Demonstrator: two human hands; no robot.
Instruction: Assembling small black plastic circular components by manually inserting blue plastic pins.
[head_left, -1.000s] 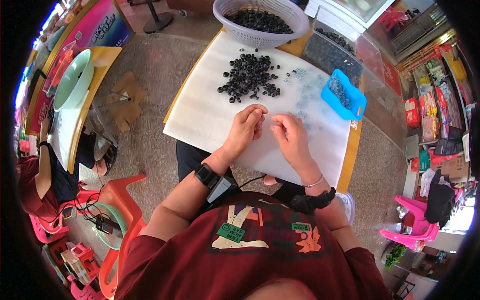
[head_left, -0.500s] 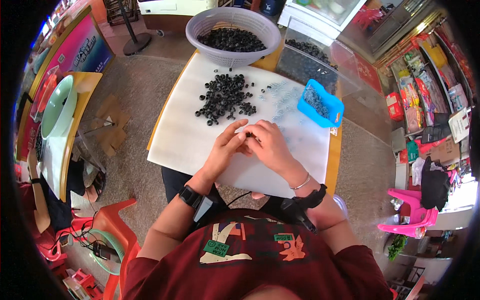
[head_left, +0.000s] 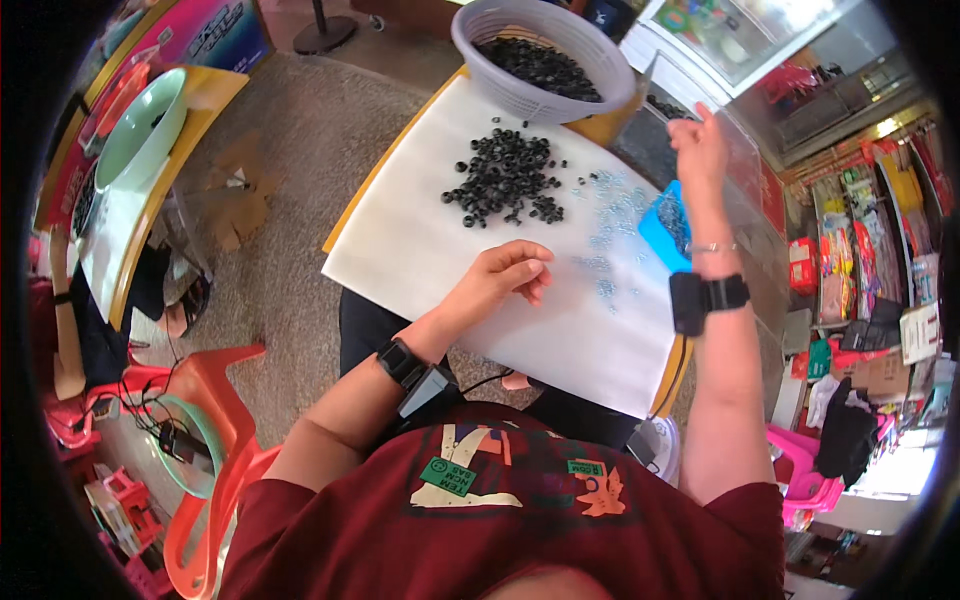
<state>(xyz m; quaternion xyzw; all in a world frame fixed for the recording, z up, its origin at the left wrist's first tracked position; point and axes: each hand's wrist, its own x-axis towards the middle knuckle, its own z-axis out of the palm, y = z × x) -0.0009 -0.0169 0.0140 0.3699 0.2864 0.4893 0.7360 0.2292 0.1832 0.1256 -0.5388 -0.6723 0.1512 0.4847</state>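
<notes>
My left hand (head_left: 505,275) rests on the white sheet (head_left: 420,250) covering the table, fingers curled down; anything inside them is hidden. My right hand (head_left: 700,145) is stretched out to the far right, fingers loosely extended over a clear bin (head_left: 745,150), with nothing visible in it. A pile of small black rings (head_left: 505,180) lies on the sheet beyond my left hand. Small silvery parts (head_left: 610,225) are scattered beside a blue tray (head_left: 668,225) under my right wrist. A lavender basket (head_left: 530,85) of black rings stands at the far edge.
The table's yellow edge (head_left: 365,195) shows at the left. A second table on the left carries a green bowl (head_left: 140,130). An orange plastic stool (head_left: 215,470) stands at my lower left, a pink one (head_left: 800,485) at lower right. Shelves of goods line the right.
My hands were together over the sheet's near middle. The right hand has since swung away to the clear bin at the far right, while the left hand stays on the sheet.
</notes>
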